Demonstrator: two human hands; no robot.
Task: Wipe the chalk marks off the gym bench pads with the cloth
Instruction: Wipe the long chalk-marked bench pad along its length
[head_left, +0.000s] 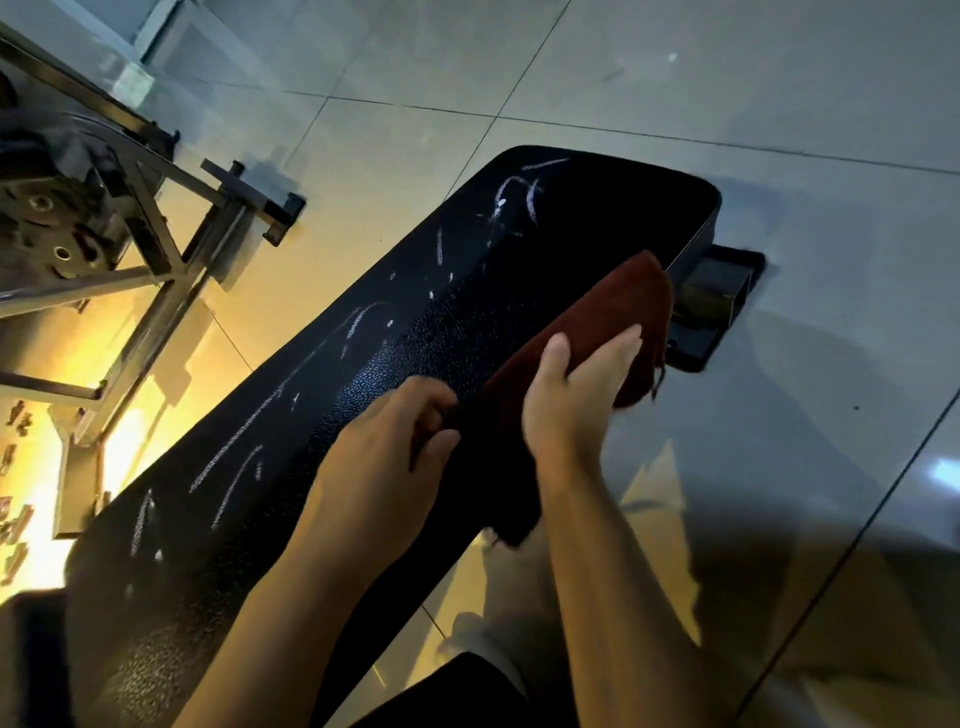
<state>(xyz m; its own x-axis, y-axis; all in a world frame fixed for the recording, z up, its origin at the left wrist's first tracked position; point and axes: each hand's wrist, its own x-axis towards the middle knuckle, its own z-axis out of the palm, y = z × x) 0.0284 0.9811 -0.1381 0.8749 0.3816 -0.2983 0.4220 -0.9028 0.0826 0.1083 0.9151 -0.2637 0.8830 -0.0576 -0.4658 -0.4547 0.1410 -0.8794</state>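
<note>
Maroon cloth: a dark red terry cloth (597, 332) lies draped over the right edge of the long black textured vinyl bench pad (322, 415), toward its far end, with a frayed corner hanging off the side.
Right hand: the right hand (571, 400) grasps a fold of the cloth, thumb on top and fingers spread over the pile.
Left hand: the left hand (384, 447) has its fingers curled and looks to pinch the cloth's near edge against the pad; the contact itself is in shadow.
Chalk marks: white chalk streaks (519, 195) run along the pad from the far end down its left half toward the near end; none looks wiped yet.
How the cloth handles: soft, limp and light, by its drape; it will bunch and slide unless gathered into a wad under the palm. Best taken at the middle, loose corners tucked in.
How the pad handles: firm, pebbled and fixed on its frame, so it should bear pressing; chalk may sit in the grain and need repeated strokes.
Containers: none to be seen.
Surroundings: a black metal machine frame (171, 249) stands to the left on pale glossy floor tiles (779, 78).
Stage: judged as readying the cloth, wiping not yet begun.
</note>
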